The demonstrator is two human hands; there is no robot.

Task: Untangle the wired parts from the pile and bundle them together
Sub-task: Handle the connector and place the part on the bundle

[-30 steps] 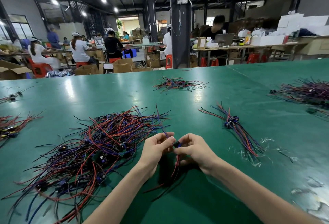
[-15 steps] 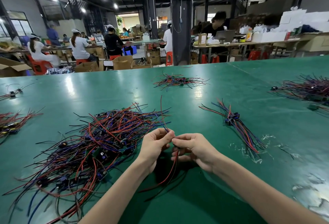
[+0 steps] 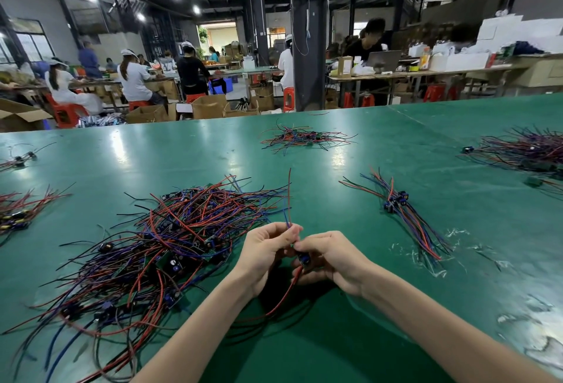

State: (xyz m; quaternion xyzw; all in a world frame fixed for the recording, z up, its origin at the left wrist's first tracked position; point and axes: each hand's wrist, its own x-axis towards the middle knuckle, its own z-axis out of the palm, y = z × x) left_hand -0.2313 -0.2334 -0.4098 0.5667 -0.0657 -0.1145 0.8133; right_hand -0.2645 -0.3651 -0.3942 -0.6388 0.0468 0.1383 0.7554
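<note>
Our forearms converge: left grip pinches upright red and blue leads, right grip pinches the blue wired part. The pile lies left of both.

head-worn wide view, looking forward and down, close over green table

The worktop is a smooth green sheet, glossy enough to mirror the ceiling lights. The wires in the pile wear smooth red, blue and black plastic insulation, and thin clear plastic scraps lie crinkled near the bundle. Matt brown cardboard boxes stand beyond.
</note>
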